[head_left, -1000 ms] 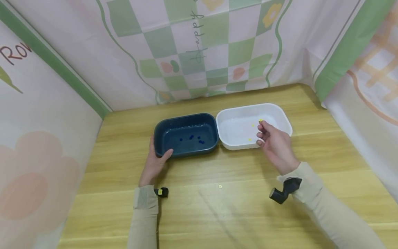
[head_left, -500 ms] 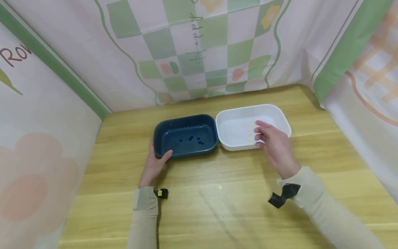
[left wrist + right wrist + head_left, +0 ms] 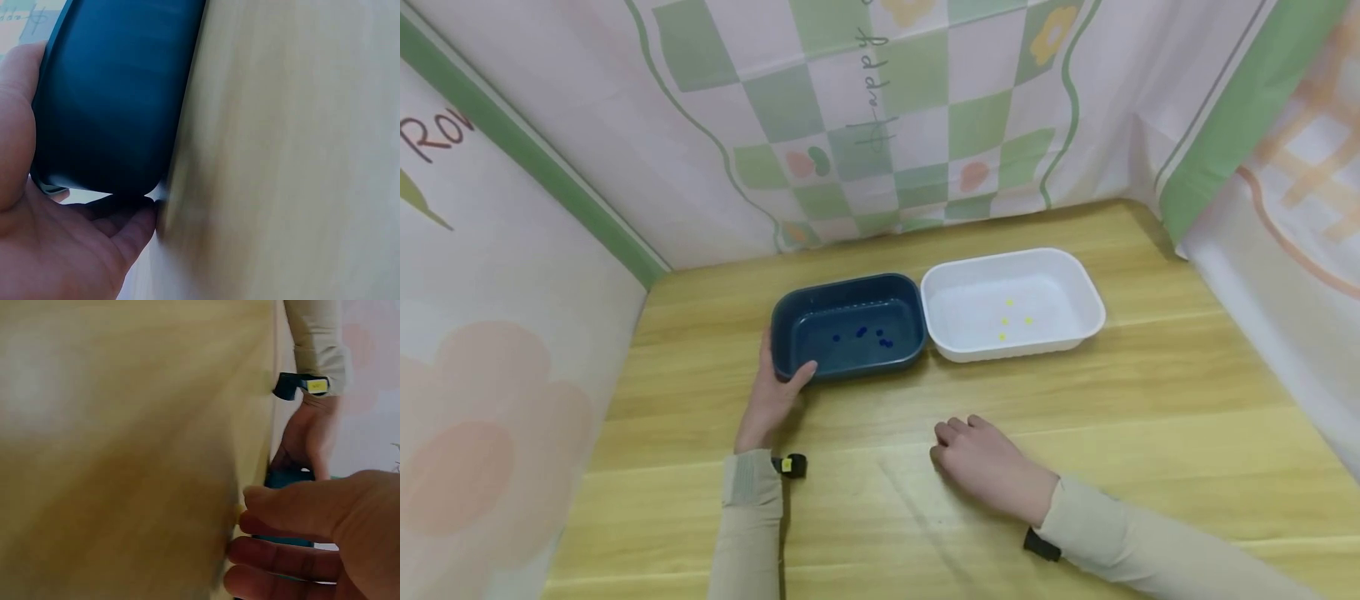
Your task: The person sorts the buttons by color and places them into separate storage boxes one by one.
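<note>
My left hand (image 3: 772,398) holds a dark blue rectangular basin (image 3: 850,367) by its near left corner, thumb over the rim and fingers along the outer wall. In the left wrist view its fingers reach around the basin's end. Several small dark blue round pieces (image 3: 880,332) lie inside. My right hand (image 3: 992,468) is low over the table in front of the basins, fingers curled. A small yellow round piece (image 3: 239,512) shows between its thumb and index fingertip in the right wrist view; the head view hides it behind the hand.
A white rectangular basin (image 3: 955,350) stands against the blue one's right side, with several small yellow pieces (image 3: 1028,321) on its floor. Both rest on a wood-grain table (image 3: 700,333). Printed curtains (image 3: 917,92) hang behind the table and at both sides.
My right hand let a yellow piece drop into the white basin, then came down toward me to the yellow piece on the table. The left hand has stayed at the blue basin.
</note>
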`<state>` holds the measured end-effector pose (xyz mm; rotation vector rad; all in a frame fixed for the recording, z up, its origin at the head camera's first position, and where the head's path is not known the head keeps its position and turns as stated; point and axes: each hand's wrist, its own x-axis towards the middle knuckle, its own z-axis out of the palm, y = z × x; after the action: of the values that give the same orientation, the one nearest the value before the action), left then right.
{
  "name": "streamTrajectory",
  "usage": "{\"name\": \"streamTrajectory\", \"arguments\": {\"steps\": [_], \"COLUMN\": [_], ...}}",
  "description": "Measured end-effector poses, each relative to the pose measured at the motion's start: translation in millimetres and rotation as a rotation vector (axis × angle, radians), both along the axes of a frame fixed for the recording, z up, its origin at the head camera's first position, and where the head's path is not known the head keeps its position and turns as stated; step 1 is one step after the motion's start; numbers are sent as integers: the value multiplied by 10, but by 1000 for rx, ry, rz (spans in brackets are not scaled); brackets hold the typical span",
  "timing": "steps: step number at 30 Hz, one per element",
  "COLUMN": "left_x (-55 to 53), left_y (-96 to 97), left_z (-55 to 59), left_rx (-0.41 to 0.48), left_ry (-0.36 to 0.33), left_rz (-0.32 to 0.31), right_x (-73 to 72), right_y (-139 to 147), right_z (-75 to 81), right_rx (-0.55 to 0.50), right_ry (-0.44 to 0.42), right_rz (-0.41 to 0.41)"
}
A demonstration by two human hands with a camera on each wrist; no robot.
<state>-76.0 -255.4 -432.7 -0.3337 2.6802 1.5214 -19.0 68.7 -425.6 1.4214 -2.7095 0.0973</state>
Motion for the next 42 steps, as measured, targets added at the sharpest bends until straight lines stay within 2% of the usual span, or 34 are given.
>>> {"name": "streamTrajectory", "arguments": {"steps": [7,17,30,42], "left_x": [-1,-2,-21,-27], "left_y": [-12,-24,-31,-35], "left_z": [-13,-30,-43,-55], "left_rx": [8,-15,-14,-13], "left_ry": [9,10,24,26], "left_rz": [-2,-12,-17,-17], "right_x": [21,26,28,-10], "right_y": [-32,-142,-200,-201], "right_z": [-47,-49,-52,-80], "right_rx": [29,53,72,73], "right_ry": [109,188,214,196], "right_rz": [32,37,28,32]}}
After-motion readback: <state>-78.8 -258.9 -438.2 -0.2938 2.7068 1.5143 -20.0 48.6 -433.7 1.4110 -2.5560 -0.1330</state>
